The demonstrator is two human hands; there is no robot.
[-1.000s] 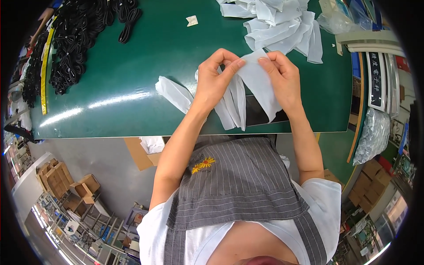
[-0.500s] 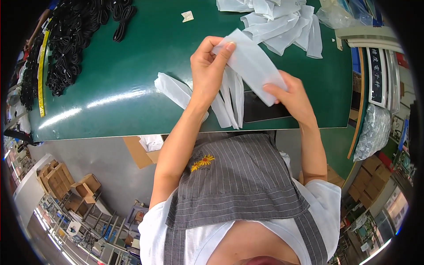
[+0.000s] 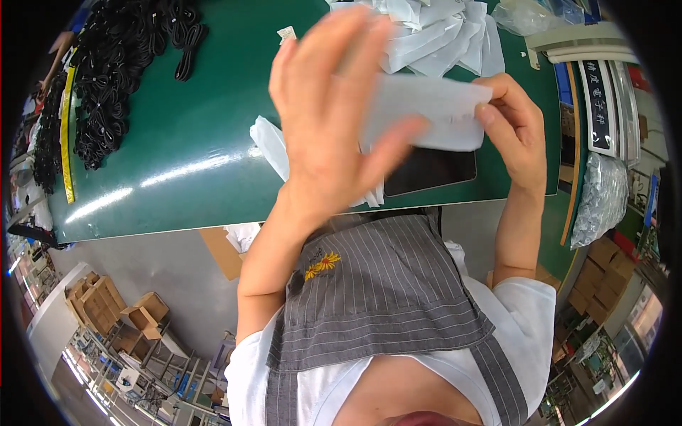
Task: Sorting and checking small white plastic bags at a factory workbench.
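Note:
My right hand [image 3: 520, 131] pinches one end of a flat white pouch [image 3: 433, 113], thumb against fingers, above the near part of the green table [image 3: 206, 121]. Raised in front of the pouch's other end is my left hand [image 3: 323, 124]. It is blurred by motion, its fingers stretched and its thumb apart, with nothing seen in it. Whether it touches the pouch I cannot tell. Under my hands lie more white pouches [image 3: 270, 145], partly covered by my left hand and forearm. A flat black panel [image 3: 433, 172] rests near the table edge, below the held pouch.
A heap of white pouches [image 3: 451, 42] lies at the far side. Bundled black cables [image 3: 106, 85] cover the left end, along a yellow strip [image 3: 67, 135]. A small paper tag [image 3: 286, 34] and clear plastic bags [image 3: 533, 18] lie farther back. An open carton [image 3: 224, 252] stands below the table.
My left hand has left its grip on the pouch, opened and come up nearer the view. My right hand has moved right and up, turning the pouch from slanted to nearly level.

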